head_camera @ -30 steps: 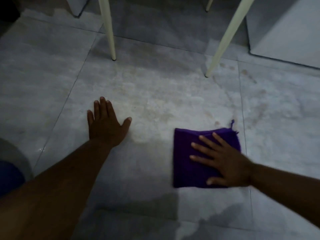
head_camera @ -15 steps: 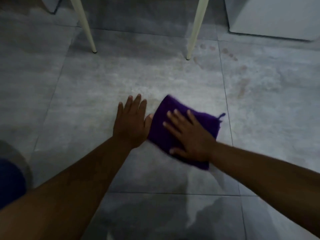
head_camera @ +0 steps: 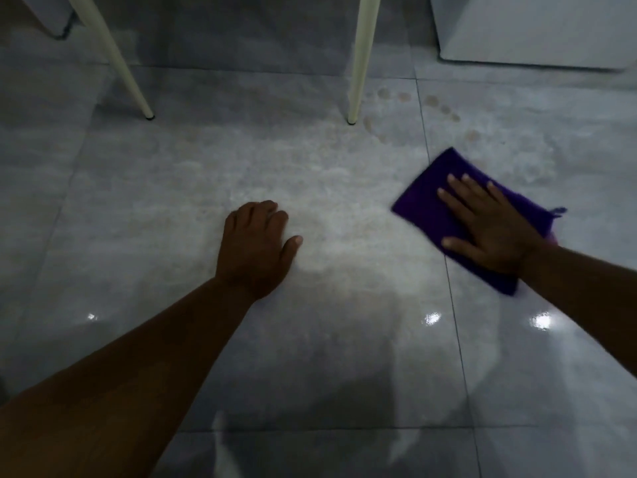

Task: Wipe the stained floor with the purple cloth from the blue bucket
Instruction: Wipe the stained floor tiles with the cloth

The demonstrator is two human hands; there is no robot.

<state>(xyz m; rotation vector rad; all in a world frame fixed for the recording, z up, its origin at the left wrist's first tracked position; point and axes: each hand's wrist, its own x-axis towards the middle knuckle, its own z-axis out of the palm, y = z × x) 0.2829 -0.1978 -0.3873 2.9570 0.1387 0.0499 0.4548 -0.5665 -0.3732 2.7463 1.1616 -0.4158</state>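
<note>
Two hands are down: right hand [head_camera: 489, 232] presses flat on the purple cloth [head_camera: 431, 201] at three o'clock to scrub the floor [head_camera: 327, 339], left hand [head_camera: 256, 243], fingers curled, braces.

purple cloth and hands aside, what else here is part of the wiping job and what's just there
Part of the job:
purple cloth, flat under the right hand
left hand, braced on the floor
brownish stains on the floor tiles

Just there:
two cream furniture legs
pale cabinet base at top right
</note>
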